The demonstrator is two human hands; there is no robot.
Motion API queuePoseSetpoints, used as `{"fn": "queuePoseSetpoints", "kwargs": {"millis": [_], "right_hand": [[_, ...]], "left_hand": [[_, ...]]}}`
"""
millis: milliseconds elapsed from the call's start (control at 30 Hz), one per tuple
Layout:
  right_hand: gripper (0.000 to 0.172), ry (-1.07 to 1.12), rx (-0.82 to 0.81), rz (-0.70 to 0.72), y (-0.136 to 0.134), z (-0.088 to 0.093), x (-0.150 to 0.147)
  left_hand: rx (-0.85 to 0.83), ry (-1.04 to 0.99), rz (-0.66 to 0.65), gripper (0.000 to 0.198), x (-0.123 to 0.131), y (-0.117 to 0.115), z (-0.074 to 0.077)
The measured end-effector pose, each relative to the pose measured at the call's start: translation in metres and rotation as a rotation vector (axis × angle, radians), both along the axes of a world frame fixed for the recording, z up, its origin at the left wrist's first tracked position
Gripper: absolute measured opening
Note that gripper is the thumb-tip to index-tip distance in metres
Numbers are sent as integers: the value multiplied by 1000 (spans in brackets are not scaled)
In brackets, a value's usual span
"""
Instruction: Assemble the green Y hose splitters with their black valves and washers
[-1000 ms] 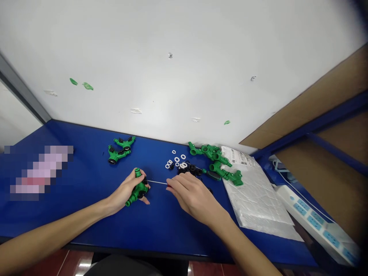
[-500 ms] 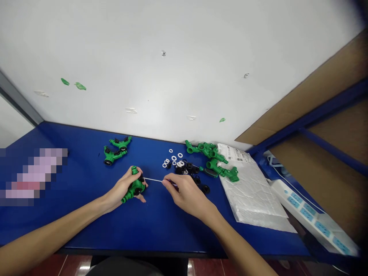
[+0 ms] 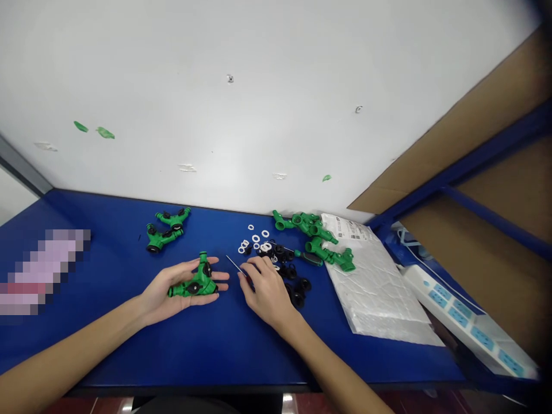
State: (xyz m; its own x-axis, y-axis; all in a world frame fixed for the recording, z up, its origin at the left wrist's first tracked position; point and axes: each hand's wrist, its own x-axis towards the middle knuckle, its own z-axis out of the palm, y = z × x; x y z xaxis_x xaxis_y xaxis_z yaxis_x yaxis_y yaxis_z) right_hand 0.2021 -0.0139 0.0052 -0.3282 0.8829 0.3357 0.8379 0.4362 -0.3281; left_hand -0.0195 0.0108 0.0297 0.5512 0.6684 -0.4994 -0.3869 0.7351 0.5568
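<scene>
Green hose splitter point(image 3: 199, 283) rests on the flat, open left hand point(image 3: 161, 296), a steady cradle, while the right hand point(image 3: 267, 290) pinches a thin metal pick point(image 3: 233, 264) narrowly just beside it, fingertip control suiting so slender a tool.

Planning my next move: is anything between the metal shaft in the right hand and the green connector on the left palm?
Only the fingertips of the left hand, reaching past the green connector toward the metal shaft in the right hand.
</scene>
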Motion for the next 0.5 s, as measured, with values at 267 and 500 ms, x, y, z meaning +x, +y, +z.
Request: {"fn": "queuePoseSetpoints", "kwargs": {"millis": [267, 500], "right_hand": [[32, 402, -211, 456, 12, 15, -17], [29, 505, -156, 486, 12, 4, -18]], "left_hand": [[83, -35, -226, 40, 0, -2, -8], [80, -49, -280, 38, -1, -2, -8]]}}
